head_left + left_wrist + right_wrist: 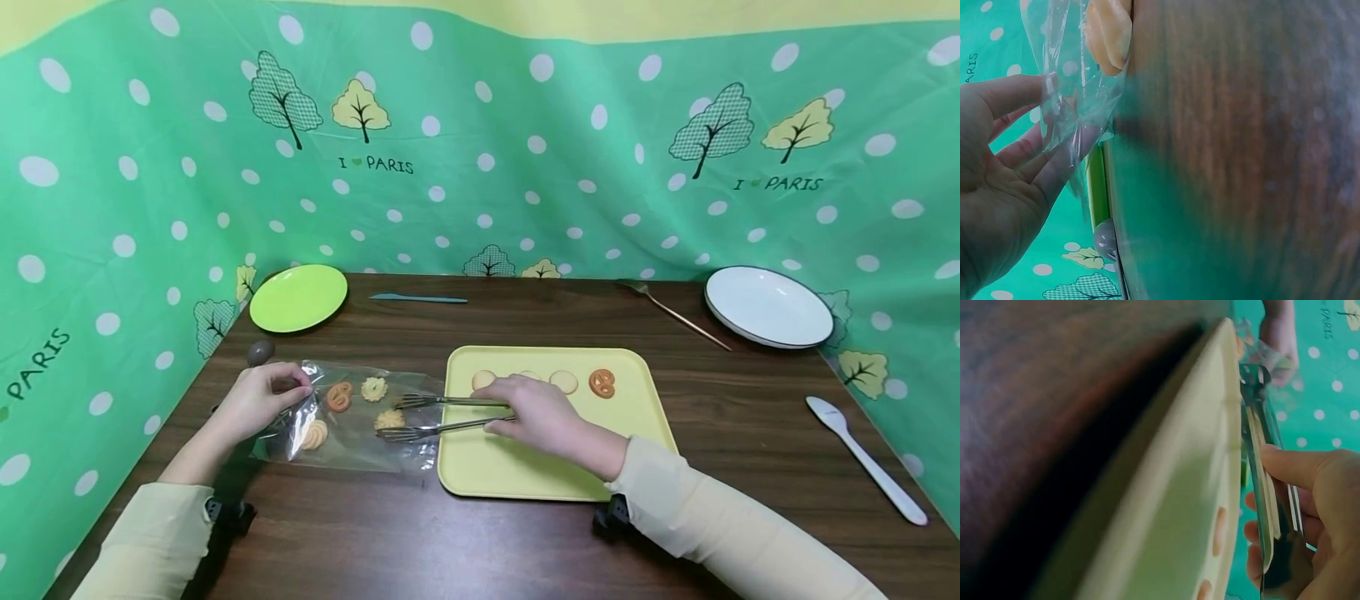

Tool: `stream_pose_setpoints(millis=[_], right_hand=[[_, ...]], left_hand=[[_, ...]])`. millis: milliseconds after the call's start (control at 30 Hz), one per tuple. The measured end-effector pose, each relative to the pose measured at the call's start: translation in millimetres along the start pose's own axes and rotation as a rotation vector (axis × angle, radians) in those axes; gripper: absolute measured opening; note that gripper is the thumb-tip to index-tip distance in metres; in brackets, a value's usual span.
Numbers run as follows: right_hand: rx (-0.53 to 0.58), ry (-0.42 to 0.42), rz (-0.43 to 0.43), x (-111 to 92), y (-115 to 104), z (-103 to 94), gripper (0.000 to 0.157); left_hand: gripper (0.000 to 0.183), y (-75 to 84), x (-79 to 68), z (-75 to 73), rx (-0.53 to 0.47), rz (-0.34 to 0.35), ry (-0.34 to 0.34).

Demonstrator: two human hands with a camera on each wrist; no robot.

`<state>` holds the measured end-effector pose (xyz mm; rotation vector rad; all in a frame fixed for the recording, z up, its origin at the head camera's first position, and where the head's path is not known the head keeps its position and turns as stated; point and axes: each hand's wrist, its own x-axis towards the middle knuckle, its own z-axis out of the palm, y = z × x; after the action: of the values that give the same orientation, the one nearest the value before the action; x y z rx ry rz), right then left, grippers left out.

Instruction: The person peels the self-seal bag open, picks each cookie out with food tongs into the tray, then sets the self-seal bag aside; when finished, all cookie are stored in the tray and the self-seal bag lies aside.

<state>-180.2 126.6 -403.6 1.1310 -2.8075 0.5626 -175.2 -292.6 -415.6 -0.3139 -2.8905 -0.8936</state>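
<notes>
My left hand [251,404] pinches the left end of a clear plastic bag [348,446] lying on the table. Several cookies show in the bag, among them a pretzel-shaped one [339,397], a flower-shaped one [375,388] and a swirled one [315,434]. Metal tongs [468,424] are gripped in my right hand [543,417] above the yellow tray [517,479]. Their spread, fork-like tips reach over the bag's right part, beside a crinkled cookie [389,419]. Whether the tips are inside the bag or over it, I cannot tell.
Along the tray's back lie round cookies [563,382] and another pretzel-shaped cookie [602,383]. Around the table are a green plate [298,298], a blue knife [418,298], a copper-coloured fork [678,317], a white dish [768,304], a white knife [870,462] and a dark spoon [260,352].
</notes>
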Motion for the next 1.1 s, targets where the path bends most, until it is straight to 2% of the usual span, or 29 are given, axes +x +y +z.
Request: stream_pose_setpoints(millis=[300,567,800,1100], right_hand=[[-0.014,0.043,0.018,-3.8,-5.2,8.5,0.038],[-0.008,0.065,0.006,-7.2,-4.2,4.6,0.039],[0.004,0.084,0.031,-12.9,0.7,-3.2,0.039],[-0.023,0.024,0.073,-12.9,0.2,-2.2,0.045]], left_hand=[[0.011,0.7,0.0,-0.2,0.005,0.000,0.000],[0.011,0.5,0.4,-0.1,0.008,0.000,-0.011],[0.011,1.0,0.3,-0.2,0.000,-0.005,-0.016],[0.010,2.2,-0.5,-0.1,-0.003,-0.001,-0.011]])
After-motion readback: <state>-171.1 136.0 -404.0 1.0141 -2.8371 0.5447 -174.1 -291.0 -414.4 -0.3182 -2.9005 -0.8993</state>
